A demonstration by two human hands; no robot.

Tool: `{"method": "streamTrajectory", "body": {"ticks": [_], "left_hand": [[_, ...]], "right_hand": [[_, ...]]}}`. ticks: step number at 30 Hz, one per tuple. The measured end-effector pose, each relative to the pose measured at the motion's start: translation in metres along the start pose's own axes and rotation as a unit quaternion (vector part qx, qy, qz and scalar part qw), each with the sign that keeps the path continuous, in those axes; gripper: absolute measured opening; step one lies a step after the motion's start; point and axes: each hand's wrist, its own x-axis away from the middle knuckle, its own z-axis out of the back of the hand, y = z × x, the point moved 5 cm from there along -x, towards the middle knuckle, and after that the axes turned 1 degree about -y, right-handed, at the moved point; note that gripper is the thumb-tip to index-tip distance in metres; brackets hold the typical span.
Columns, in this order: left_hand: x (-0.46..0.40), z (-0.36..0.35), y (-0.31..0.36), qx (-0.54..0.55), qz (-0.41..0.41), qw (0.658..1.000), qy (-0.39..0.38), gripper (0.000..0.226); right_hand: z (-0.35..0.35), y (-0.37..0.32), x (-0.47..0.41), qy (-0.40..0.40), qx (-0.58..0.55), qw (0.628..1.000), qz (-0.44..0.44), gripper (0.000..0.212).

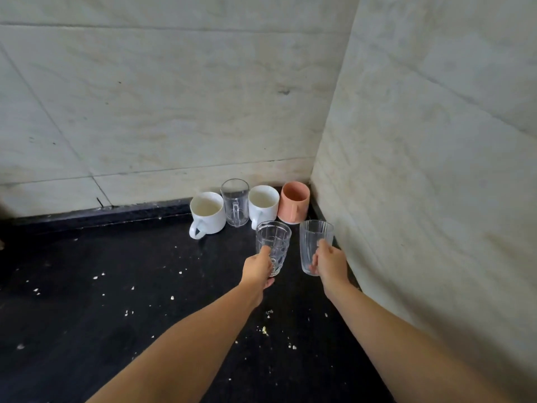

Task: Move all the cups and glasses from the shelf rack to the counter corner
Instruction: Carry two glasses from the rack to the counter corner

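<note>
My left hand (258, 269) grips a patterned clear glass (274, 239), and my right hand (329, 263) grips a ribbed clear glass (313, 239). Both glasses are upright, just in front of the row in the counter corner; I cannot tell whether they touch the counter. Against the back wall stand a white mug (207, 213), a clear glass mug (235, 203), a second white mug (263, 203) and a pink cup (294, 202). The shelf rack is out of view.
The black counter (116, 286) is strewn with pale crumbs. Marble walls meet at the corner, with the right wall (421, 170) close beside my right hand. The counter stretches bare to the left of the cups.
</note>
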Motion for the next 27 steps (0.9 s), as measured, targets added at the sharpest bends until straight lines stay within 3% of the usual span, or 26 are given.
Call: {"method": "streamTrajectory", "body": {"ticks": [11,19,27], "left_hand": [[-0.072,-0.033,0.002,0.004,0.024,1.000,-0.017,0.031],[-0.092,-0.041,-0.001,-0.010,-0.014,1.000,-0.017,0.040],[-0.092,-0.042,-0.003,-0.034,-0.053,0.998,-0.009,0.024]], "right_hand": [[-0.029,-0.006,-0.065,0.009,0.044,0.997,0.059,0.047],[-0.024,0.003,-0.076,0.002,0.017,0.996,0.091,0.048],[-0.026,0.018,-0.076,-0.056,0.067,0.993,0.083,0.027]]}}
